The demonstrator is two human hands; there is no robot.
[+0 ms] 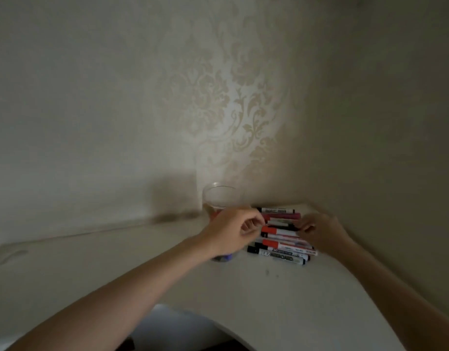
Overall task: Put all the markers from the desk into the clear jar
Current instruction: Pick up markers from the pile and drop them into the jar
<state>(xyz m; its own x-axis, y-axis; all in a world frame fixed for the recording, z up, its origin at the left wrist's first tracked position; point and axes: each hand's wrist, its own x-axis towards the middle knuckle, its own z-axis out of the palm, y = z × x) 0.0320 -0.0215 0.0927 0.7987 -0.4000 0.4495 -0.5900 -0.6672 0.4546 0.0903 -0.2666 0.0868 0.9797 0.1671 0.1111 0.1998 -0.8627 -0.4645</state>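
A clear jar (219, 196) stands on the desk near the wall, its lower part hidden behind my left hand (231, 234). Something blue-purple (226, 257) shows at the jar's base. Several markers (281, 247) with red, black and pink caps lie side by side in a pile right of the jar. My left hand's thumb and fingers pinch the left end of a red-capped marker (277, 231) in the middle of the pile. My right hand (319, 231) pinches the same marker's right end. The marker still lies level with the pile.
The pale desk (142, 262) fits into a wall corner, with patterned wallpaper (231, 97) close behind the jar and a wall right of the markers. The desk's front edge curves inward near my body (218, 323). My forearms cross the desk.
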